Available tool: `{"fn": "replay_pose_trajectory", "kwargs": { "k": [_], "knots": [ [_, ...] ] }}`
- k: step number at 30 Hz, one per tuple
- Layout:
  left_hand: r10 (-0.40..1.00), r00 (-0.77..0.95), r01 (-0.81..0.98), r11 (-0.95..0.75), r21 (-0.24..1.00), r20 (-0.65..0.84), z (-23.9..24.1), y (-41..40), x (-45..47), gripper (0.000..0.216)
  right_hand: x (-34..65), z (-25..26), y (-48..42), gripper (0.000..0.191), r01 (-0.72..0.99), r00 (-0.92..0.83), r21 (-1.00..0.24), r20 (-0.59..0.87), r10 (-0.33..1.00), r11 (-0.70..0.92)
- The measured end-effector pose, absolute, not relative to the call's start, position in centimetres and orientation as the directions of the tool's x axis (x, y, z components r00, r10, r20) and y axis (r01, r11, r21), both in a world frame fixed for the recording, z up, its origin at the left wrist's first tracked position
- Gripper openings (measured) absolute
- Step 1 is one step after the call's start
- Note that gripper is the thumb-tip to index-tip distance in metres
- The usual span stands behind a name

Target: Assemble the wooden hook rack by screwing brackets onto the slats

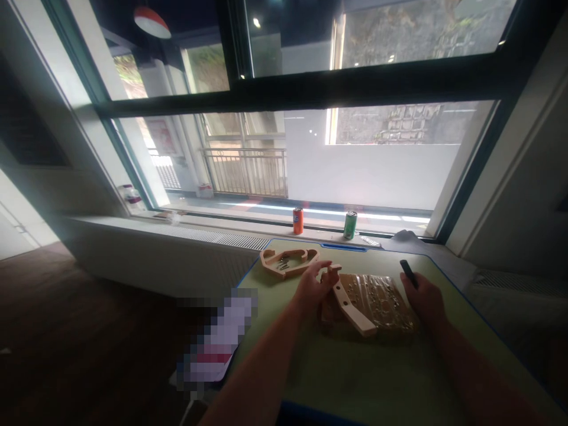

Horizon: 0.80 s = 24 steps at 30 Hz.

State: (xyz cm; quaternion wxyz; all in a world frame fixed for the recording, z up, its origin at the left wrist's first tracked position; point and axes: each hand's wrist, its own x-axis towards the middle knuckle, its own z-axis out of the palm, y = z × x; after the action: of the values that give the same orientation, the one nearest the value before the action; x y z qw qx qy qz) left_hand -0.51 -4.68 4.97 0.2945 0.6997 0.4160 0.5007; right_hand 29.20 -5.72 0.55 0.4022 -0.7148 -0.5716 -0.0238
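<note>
My left hand (314,285) is closed on the upper end of an angled pale wooden piece (354,313) with dark round holes along it. Beneath that piece lies a brown block wrapped in clear shiny plastic (386,296), with small things scattered over its top. At the block's right side my right hand (426,302) is wrapped round a black handle (408,273); the rest of this tool is hidden, so its kind cannot be told. Left of my left hand, a curved wooden frame (284,274) lies on the table with several small metal pieces (284,262) inside its outline.
The green table (319,378) has a blue edge and stands against the windowsill. An orange can (297,220) and a green can (350,225) stand on the sill. Grey cloth (406,241) lies behind the table. A blurred-out pale item (219,343) is at the table's left edge.
</note>
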Motion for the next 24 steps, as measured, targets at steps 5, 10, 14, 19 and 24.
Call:
{"fn": "replay_pose_trajectory", "kwargs": {
  "k": [5,10,14,19,24],
  "knots": [
    [0.89,0.319,0.132,-0.381,0.915,0.325,4.4,-3.3,-0.2,0.034,29.1,0.7,-5.9,0.036,0.836,0.362,-0.548,0.487,0.795,-0.045],
    [0.858,0.34,0.072,-0.432,0.899,0.385,4.5,-2.7,-0.5,0.031,29.0,0.8,-5.8,0.037,0.832,0.357,-0.553,0.472,0.806,-0.045],
    [0.836,0.349,0.063,-0.472,0.879,0.424,4.6,-2.7,-0.4,0.029,29.0,0.9,-5.8,0.039,0.832,0.367,-0.552,0.463,0.807,-0.062],
    [0.845,0.346,0.025,-0.443,0.896,0.408,4.4,-2.5,-0.3,0.027,29.1,0.7,-5.7,0.04,0.83,0.37,-0.554,0.465,0.804,-0.062],
    [0.875,0.37,-0.097,-0.298,0.95,0.312,4.3,-2.5,-0.4,0.033,29.3,0.6,-5.6,0.041,0.829,0.397,-0.552,0.466,0.791,-0.091]
  ]
}}
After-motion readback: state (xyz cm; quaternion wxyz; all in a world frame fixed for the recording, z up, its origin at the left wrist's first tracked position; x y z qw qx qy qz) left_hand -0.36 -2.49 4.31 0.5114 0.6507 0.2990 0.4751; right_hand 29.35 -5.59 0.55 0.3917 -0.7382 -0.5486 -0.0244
